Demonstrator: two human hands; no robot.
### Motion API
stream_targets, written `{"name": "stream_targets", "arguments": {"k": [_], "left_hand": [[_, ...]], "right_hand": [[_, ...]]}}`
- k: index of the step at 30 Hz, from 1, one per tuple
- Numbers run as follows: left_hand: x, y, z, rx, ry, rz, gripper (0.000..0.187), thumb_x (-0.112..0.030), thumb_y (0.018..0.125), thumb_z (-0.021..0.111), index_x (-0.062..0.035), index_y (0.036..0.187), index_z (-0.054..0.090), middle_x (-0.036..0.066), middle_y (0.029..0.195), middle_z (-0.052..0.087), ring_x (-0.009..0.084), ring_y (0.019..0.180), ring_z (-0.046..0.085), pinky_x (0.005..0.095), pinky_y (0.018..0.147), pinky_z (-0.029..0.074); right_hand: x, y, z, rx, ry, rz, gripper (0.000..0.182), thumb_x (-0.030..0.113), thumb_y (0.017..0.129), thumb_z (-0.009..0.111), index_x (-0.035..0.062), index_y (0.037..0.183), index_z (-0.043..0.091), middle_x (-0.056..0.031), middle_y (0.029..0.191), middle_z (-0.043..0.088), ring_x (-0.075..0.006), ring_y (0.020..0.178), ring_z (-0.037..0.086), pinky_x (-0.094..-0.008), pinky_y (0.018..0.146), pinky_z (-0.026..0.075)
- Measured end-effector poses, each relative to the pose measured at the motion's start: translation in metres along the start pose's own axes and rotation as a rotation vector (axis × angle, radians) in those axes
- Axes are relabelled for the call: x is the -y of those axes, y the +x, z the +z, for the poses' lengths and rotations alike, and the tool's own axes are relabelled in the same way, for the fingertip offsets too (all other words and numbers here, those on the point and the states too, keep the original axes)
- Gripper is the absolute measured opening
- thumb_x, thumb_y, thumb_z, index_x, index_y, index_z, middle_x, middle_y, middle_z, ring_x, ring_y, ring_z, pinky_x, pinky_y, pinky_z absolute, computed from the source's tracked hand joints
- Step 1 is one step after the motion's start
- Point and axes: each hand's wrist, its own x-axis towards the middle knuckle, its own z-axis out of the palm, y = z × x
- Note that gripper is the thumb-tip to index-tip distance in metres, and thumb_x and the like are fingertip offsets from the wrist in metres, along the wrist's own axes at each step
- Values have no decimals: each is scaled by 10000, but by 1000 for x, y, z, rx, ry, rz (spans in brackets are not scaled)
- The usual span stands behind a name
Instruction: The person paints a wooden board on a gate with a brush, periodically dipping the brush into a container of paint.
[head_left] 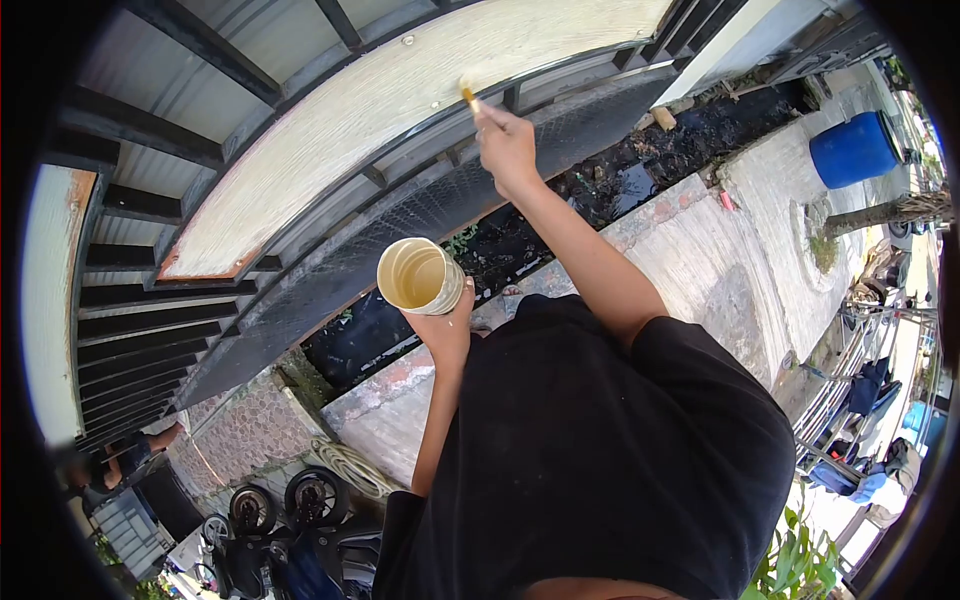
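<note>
Nearer the long cream wood-grained panel (330, 150), the right grip (508, 150) clasps a slender yellowish brush (468, 94) pointing toward it, the left grip (445, 328) a cream plastic cup (451, 275) below.

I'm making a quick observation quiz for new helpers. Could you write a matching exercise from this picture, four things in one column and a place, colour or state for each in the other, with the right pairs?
Column one
1. Brush
2. Cup
3. Barrel
4. Panel

Column two
A. Blue
B. Held in the left hand
C. Set among dark bars
D. Held in the right hand

Right pairs: 1-D, 2-B, 3-A, 4-C
</note>
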Motion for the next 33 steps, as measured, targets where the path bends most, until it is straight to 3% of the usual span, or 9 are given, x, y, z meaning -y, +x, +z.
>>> {"name": "stream_targets", "arguments": {"k": [2,8,14,18,21,22,24,30,33], "left_hand": [[0,0,1,-1,-3,2,655,-5,815,898,24,1364,542,134,1269,671,231,1161,676,396,1090,497],[-4,-2,-5,-29,-19,14,599,-3,818,886,30,1331,578,132,1247,681,226,1149,676,390,1079,499],[-3,-1,-12,-31,35,12,577,5,820,874,34,1319,587,132,1234,686,227,1133,681,388,1068,503],[-15,-2,-21,-27,1,-22,580,5,820,876,34,1321,586,131,1227,689,223,1127,683,387,1066,504],[-9,0,-33,29,47,-33,726,-4,823,906,31,1418,492,154,1307,647,245,1199,659,397,1081,516],[-6,0,-36,31,51,-30,726,-4,823,906,31,1418,492,154,1307,647,245,1199,659,397,1081,516],[-9,0,-43,-21,-14,-33,709,-2,819,907,32,1404,508,150,1294,656,241,1181,667,396,1073,521],[-21,-1,-71,-66,58,14,606,20,830,869,30,1354,565,131,1222,701,225,1120,691,381,1068,506],[-15,1,-82,-49,40,-21,610,13,824,874,31,1353,572,130,1214,706,227,1116,694,379,1061,509]], "right_hand": [[18,-26,-1,103,24,118,340,99,1095,643,-33,1403,701,60,756,528,-15,566,409,-225,465,308],[13,8,-9,-269,98,-152,378,79,1104,605,-34,1460,662,61,759,526,-26,574,397,-241,478,317],[-9,-52,40,54,-153,-84,376,90,1110,592,-42,1454,666,65,787,526,-28,650,411,-245,542,345],[-9,-36,28,-188,68,-143,411,118,1133,559,-55,1502,612,65,788,490,-27,658,404,-246,551,355],[-19,-41,60,-123,-127,-193,379,143,1109,583,-60,1416,671,-71,739,625,-95,662,502,-323,619,462],[-23,-56,70,-28,-156,-169,390,136,1119,599,-25,1469,658,53,796,548,-32,682,419,-256,574,378],[-19,-75,74,75,-222,-108,382,136,1081,616,-49,1410,680,-130,790,697,-91,695,549,-317,648,484],[30,-43,61,-332,9,-301,402,109,1122,542,-94,1460,624,14,684,517,-43,631,428,-301,533,371],[15,-55,104,-179,-101,-331,404,129,1125,579,-58,1480,626,65,779,531,-32,678,392,-258,560,358]]}}
